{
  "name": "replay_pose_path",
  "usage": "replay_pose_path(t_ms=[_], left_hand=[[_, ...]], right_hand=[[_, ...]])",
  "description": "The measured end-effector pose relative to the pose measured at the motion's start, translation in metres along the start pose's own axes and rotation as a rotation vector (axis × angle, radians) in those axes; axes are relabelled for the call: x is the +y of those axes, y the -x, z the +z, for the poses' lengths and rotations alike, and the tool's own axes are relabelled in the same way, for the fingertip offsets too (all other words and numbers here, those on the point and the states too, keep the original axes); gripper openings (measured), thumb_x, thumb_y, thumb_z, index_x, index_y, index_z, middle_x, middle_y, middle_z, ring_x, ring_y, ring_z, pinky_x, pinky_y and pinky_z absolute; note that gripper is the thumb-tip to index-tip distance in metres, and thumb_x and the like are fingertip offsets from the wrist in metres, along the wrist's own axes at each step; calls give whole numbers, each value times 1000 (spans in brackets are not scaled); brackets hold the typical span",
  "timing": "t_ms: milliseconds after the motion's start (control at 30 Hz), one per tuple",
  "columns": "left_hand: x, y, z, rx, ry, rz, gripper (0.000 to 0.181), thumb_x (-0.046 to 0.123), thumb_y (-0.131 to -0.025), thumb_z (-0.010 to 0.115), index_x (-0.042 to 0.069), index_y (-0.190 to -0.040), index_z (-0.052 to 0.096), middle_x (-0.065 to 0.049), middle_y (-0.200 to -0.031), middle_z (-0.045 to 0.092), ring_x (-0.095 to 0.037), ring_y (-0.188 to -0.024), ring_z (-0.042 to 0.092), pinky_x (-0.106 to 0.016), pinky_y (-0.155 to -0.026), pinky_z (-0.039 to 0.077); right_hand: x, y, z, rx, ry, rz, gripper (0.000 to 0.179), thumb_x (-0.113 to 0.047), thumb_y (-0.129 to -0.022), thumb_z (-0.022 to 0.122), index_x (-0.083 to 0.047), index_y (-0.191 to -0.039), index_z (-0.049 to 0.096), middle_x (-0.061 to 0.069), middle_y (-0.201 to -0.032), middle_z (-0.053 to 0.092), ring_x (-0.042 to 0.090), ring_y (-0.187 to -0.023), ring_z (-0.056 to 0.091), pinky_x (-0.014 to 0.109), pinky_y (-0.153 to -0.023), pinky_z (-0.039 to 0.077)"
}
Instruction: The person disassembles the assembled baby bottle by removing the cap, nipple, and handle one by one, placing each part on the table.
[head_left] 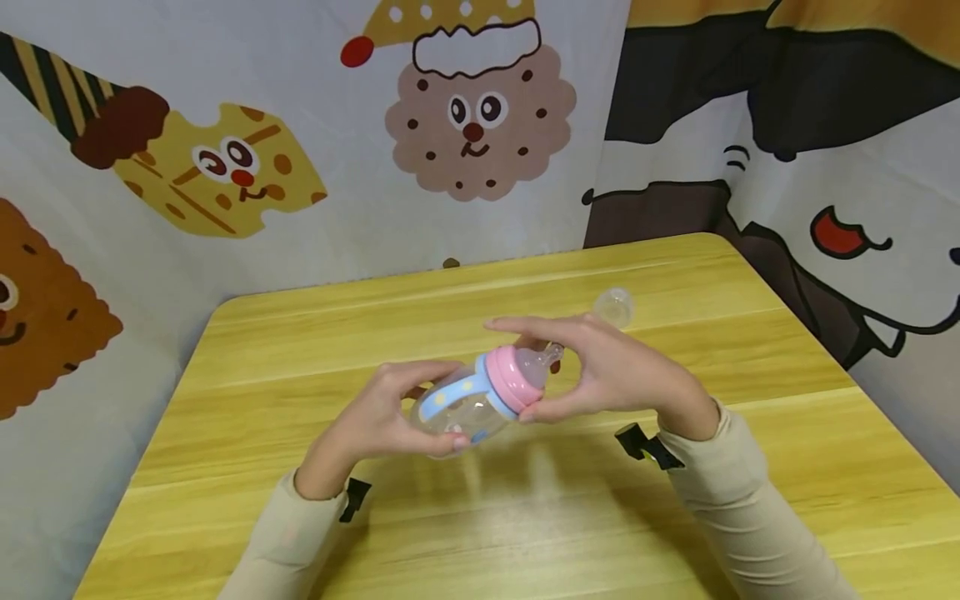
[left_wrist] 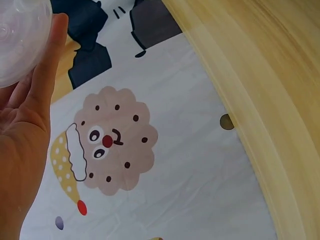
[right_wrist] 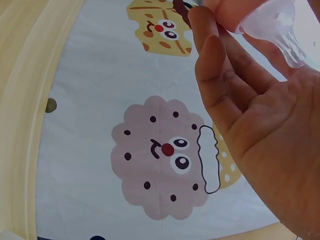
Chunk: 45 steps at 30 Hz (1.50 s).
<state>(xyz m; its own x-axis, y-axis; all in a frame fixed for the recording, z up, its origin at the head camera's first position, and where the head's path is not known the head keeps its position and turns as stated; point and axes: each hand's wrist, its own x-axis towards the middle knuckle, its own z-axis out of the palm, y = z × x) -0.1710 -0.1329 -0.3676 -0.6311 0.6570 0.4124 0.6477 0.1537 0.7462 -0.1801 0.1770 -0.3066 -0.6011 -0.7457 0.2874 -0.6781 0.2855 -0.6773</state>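
Held tilted above the table is a clear baby bottle (head_left: 480, 410) with a blue handle (head_left: 453, 395), a pink collar (head_left: 516, 379) and a clear nipple (head_left: 550, 355) pointing up to the right. My left hand (head_left: 378, 417) grips the bottle's body, thumb in front and fingers behind; in the left wrist view the bottle's rounded base (left_wrist: 20, 42) shows beside the palm. Around the pink collar my right hand (head_left: 618, 367) has its thumb at the near side and curled fingers at the far side. The right wrist view shows the nipple (right_wrist: 280, 30) near the palm.
A clear dome-shaped cap (head_left: 615, 307) lies on the wooden table (head_left: 517, 533), beyond the right hand. Cartoon-printed curtains (head_left: 315, 250) hang behind and beside the table. Small black devices (head_left: 647, 446) are strapped at both wrists.
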Motion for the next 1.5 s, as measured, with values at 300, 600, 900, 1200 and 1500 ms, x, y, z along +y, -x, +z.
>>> replay_pose_path(t_ms=[300,600,900,1200,1500], left_hand=[[-1,1,1,-12,10,-22,62,30,-81,93,1,-132,70,-11,-115,78,-21,-92,76,-32,-73,65],[0,0,-3,-13,17,-26,62,29,-81,93,2,-133,71,-13,-117,78,-19,-93,77,-34,-74,66],[0,4,-4,22,4,-33,64,28,-81,94,4,-135,70,-9,-120,78,-20,-95,76,-36,-77,66],[2,3,-5,46,-53,-20,63,31,-81,94,5,-134,71,-10,-119,78,-23,-96,76,-40,-77,66],[1,0,-4,36,-87,14,64,32,-81,94,4,-134,70,-11,-121,77,-19,-96,75,-36,-80,66]], right_hand=[[0,3,-1,-34,4,-12,80,-14,-86,88,-12,-156,51,1,-144,65,15,-123,62,34,-93,58],[-2,0,-1,-22,30,-30,65,-9,-89,85,-20,-148,61,-5,-146,63,16,-133,58,43,-111,51],[0,9,-17,190,72,15,95,-22,-79,96,-20,-160,47,-2,-150,60,16,-122,65,38,-89,57],[-1,4,-10,347,12,251,30,-23,-97,79,-15,-126,74,-8,-85,76,14,-77,70,29,-67,55],[-4,-2,-5,152,-98,414,44,-33,-89,87,-12,-126,74,-1,-76,74,19,-69,68,34,-64,58]])
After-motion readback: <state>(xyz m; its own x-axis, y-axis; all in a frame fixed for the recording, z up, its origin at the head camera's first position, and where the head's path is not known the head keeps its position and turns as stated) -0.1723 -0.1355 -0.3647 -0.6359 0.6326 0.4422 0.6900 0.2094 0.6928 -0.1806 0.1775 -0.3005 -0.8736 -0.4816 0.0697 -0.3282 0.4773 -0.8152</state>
